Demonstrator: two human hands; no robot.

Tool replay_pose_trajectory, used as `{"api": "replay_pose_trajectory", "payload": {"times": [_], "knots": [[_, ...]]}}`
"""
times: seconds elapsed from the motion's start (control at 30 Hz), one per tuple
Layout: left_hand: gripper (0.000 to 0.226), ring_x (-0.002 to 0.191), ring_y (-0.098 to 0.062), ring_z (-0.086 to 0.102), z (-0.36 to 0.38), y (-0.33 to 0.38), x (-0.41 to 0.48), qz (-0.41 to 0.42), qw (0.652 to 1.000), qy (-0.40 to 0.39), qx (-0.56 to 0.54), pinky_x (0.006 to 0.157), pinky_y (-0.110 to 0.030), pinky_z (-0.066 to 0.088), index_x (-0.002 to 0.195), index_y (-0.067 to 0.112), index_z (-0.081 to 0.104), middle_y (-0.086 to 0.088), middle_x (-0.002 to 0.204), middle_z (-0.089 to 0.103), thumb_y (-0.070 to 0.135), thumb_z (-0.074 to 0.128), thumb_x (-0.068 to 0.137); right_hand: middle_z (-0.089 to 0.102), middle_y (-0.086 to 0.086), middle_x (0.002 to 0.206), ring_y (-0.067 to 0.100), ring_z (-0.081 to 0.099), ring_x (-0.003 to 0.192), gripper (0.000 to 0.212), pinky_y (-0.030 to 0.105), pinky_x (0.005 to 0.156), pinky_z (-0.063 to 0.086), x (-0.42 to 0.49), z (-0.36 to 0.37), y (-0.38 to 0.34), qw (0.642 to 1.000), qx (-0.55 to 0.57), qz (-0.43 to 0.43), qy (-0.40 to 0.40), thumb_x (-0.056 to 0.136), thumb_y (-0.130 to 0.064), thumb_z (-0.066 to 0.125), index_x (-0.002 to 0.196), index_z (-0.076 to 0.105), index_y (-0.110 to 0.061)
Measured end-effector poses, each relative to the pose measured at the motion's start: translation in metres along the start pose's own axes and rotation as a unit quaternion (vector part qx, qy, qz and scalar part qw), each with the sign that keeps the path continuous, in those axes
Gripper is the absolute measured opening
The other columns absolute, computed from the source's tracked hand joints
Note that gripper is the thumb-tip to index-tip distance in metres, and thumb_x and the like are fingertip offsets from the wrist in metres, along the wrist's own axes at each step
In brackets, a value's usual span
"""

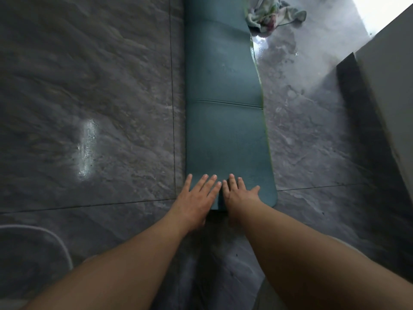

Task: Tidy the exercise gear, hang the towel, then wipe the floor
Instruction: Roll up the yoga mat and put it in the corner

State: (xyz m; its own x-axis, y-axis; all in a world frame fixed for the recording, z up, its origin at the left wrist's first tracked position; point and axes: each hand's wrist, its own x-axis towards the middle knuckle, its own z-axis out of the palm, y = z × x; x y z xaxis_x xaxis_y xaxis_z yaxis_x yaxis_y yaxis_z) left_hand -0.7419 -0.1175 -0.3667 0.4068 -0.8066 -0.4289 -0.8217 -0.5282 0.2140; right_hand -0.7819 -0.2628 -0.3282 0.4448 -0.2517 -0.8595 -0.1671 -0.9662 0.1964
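A teal exercise mat (223, 90) with a green underside lies unrolled on the grey stone floor, stretching away from me. Its near end is a low rolled edge under my palms. My left hand (196, 198) lies flat on that near end at the left, fingers straight and spread. Beside it, touching, my right hand (240, 193) also presses flat on the mat's end. A crumpled pale patterned towel (271, 16) lies on the floor at the mat's far right side.
A wet, shiny patch (277, 52) covers the floor right of the mat, near the towel. A pale wall or cabinet (388, 86) with a dark base rises at the right. A white curved rim (60, 242) shows at the lower left.
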Motion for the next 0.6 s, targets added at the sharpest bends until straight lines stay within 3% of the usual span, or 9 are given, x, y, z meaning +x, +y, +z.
{"api": "replay_pose_trajectory", "payload": {"times": [0.1,0.17,0.23,0.3,0.4,0.5,0.6], "knots": [[0.068,0.151,-0.027,0.014,-0.006,0.006,0.002,0.013,0.995,0.092,-0.031,0.12,-0.056,0.013,0.157,0.01,0.018,-0.009,0.164,0.016,0.017,0.022,0.089,-0.022,0.01,0.163,0.033,-0.013,0.151,0.094,0.073,0.111,0.014,-0.002,-0.002,-0.002,1.0,0.003,-0.007,0.025,0.097,-0.032,0.057,0.155,-0.015,-0.014],[0.069,0.142,-0.028,0.039,-0.007,0.004,0.006,0.029,0.986,0.157,-0.047,0.113,-0.056,0.034,0.147,0.006,0.044,-0.012,0.153,0.042,0.014,0.023,0.082,-0.022,0.011,0.163,0.034,-0.013,0.151,0.093,0.071,0.112,0.014,-0.003,0.0,-0.001,0.999,0.0,-0.008,0.048,0.098,-0.027,0.056,0.154,-0.017,-0.013],[0.069,0.136,-0.029,0.047,-0.009,0.003,0.009,0.033,0.978,0.192,-0.069,0.109,-0.054,0.039,0.141,0.005,0.051,-0.013,0.147,0.05,0.013,0.028,0.077,-0.021,0.013,0.163,0.035,-0.01,0.151,0.089,0.069,0.113,0.016,-0.004,0.002,0.003,0.997,0.011,0.0,0.074,0.099,-0.021,0.054,0.154,-0.016,-0.011],[0.072,0.146,-0.027,0.032,-0.012,0.002,0.009,0.015,0.982,0.174,-0.073,0.118,-0.051,0.027,0.15,0.006,0.036,-0.013,0.157,0.035,0.012,0.035,0.078,-0.02,0.015,0.163,0.035,-0.007,0.151,0.082,0.065,0.115,0.019,-0.004,0.004,0.005,0.995,0.03,0.003,0.095,0.101,-0.017,0.047,0.155,-0.014,-0.009],[0.094,0.152,-0.022,-0.006,-0.008,0.0,0.003,-0.024,0.998,0.049,-0.039,0.123,-0.046,0.002,0.157,0.013,-0.005,-0.008,0.166,-0.008,0.018,0.055,0.085,-0.022,0.016,0.162,0.036,-0.007,0.151,0.072,0.062,0.116,0.02,-0.003,0.007,0.002,0.994,0.05,-0.009,0.099,0.104,-0.014,0.037,0.155,-0.012,-0.006],[0.107,0.152,-0.023,-0.011,0.001,0.001,0.0,-0.061,0.998,0.004,-0.024,0.123,-0.046,0.003,0.156,0.015,-0.014,-0.007,0.165,-0.016,0.018,0.067,0.085,-0.023,0.016,0.161,0.037,-0.01,0.151,0.068,0.064,0.116,0.017,0.0,0.009,-0.002,0.994,0.048,-0.015,0.097,0.104,-0.011,0.033,0.155,-0.012,-0.005],[0.098,0.152,-0.022,-0.008,0.009,0.003,0.002,-0.082,0.996,0.005,-0.045,0.123,-0.045,0.005,0.156,0.016,-0.01,-0.007,0.165,-0.012,0.01,0.061,0.089,-0.02,0.015,0.162,0.034,-0.01,0.151,0.067,0.064,0.117,0.013,-0.001,0.007,0.001,0.994,0.027,-0.02,0.103,0.104,-0.012,0.033,0.155,-0.01,-0.005]]}}
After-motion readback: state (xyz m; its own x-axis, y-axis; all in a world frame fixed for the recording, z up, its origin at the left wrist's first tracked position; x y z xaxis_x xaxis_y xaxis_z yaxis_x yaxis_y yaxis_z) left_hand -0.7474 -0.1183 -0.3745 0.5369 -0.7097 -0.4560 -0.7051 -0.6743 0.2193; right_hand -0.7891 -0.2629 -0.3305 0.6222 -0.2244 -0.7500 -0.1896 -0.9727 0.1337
